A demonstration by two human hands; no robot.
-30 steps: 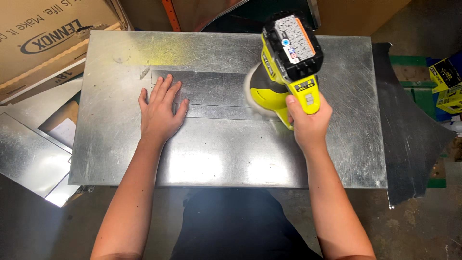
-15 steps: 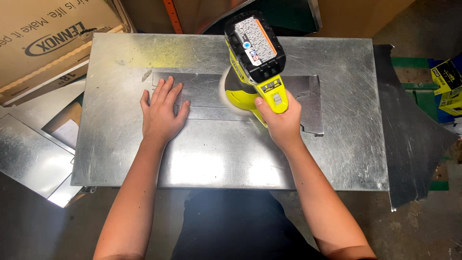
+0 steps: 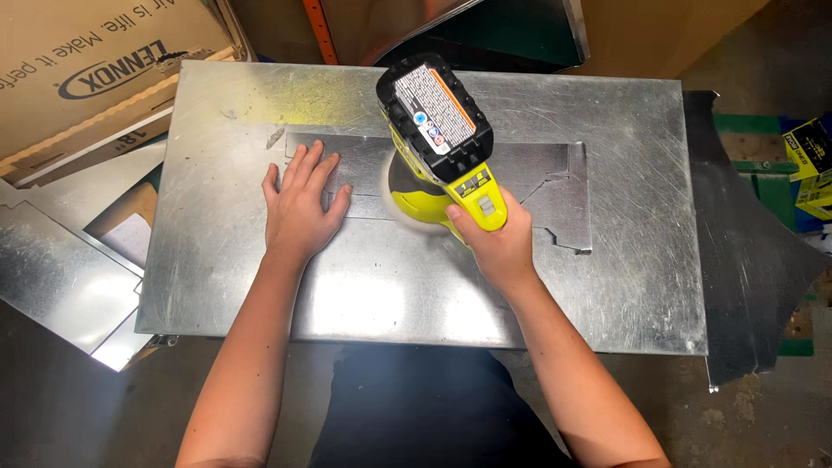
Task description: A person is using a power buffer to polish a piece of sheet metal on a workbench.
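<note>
Closest to the camera there's just dark clothing and two bare forearms reaching up over the near edge of the metal worktop (image 3: 607, 286), a big galvanized sheet, scuffed all over and throwing back glare along that near edge. I'll use the worktop as the reference for everything.

Near its middle lies a flat sheet metal piece (image 3: 537, 178), a long rectangle with a notched right end, sitting flush on the surface. The left hand (image 3: 299, 208) is spread wide open, palm down, pressing on the left end of that piece. The right hand (image 3: 494, 243) is wrapped tight around the handle of a yellow-green cordless sander (image 3: 438, 165), whose round pad sits down on the piece, just beside the left hand's fingertips. The battery pack end points toward the far edge.

Left of the worktop there's a stack of loose galvanized offcuts (image 3: 61, 277) lying lower down, with a cardboard box (image 3: 87, 69) behind them at the far left corner. Right of it, a dark metal sheet (image 3: 754, 251) slopes off the edge, and a yellow and black carton (image 3: 810, 169) sits beyond that. Past the far edge stands an orange upright (image 3: 319, 30) and more cardboard. The floor below looks like dusty concrete.
</note>
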